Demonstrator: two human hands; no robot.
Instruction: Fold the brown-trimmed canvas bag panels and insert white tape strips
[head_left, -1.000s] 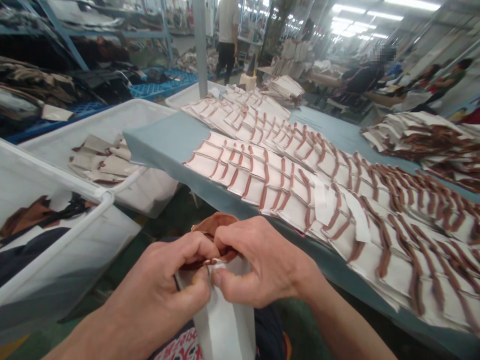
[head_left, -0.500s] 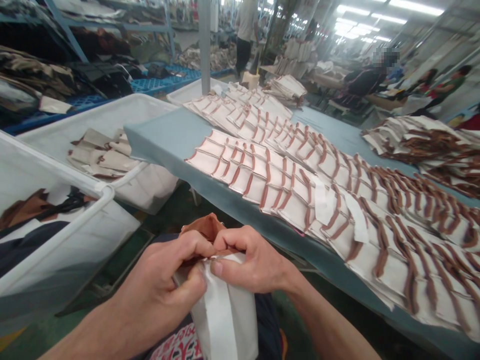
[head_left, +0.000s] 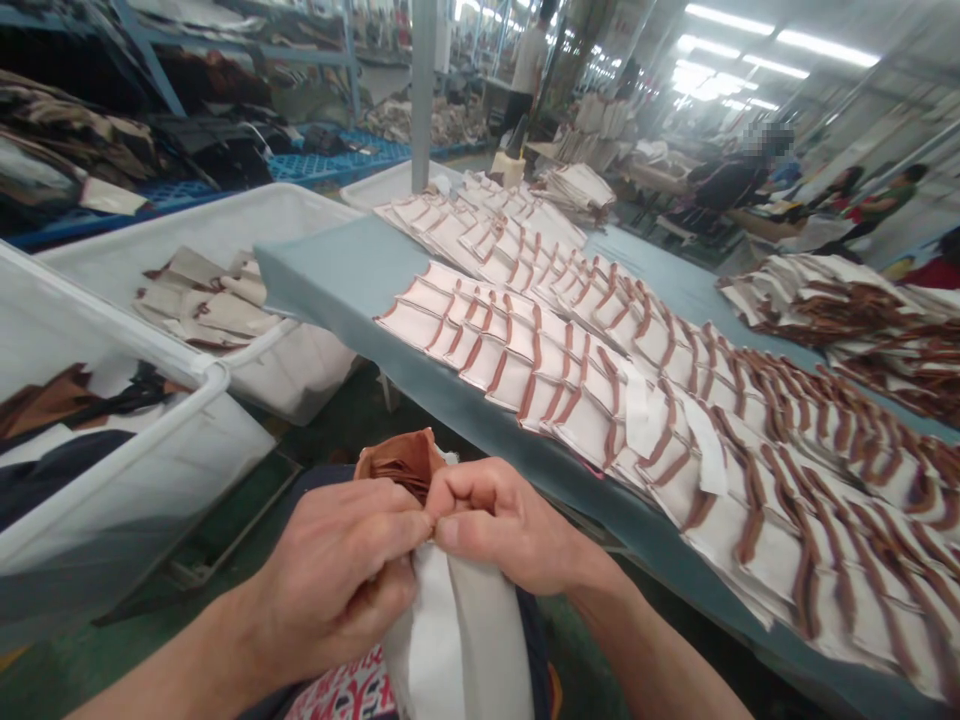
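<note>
My left hand (head_left: 341, 575) and my right hand (head_left: 506, 525) meet low in the middle of the view, both closed in a pinch on the top edge of a white fabric piece (head_left: 457, 650) that hangs down over my lap. A bunched brown strip (head_left: 401, 462) sticks up just behind my fingertips, at the top of that piece. Thumbs and forefingers press together where white cloth meets brown trim.
A long grey-blue table (head_left: 337, 275) runs to the right, covered with overlapping rows of white pieces with brown trim (head_left: 600, 370). White bins (head_left: 217, 375) with fabric stand at the left. More stacks (head_left: 847, 295) and other people are at the back.
My hands have closed tighter together on the fabric's top edge, the right hand sliding left toward the left. The view has tilted a little.
</note>
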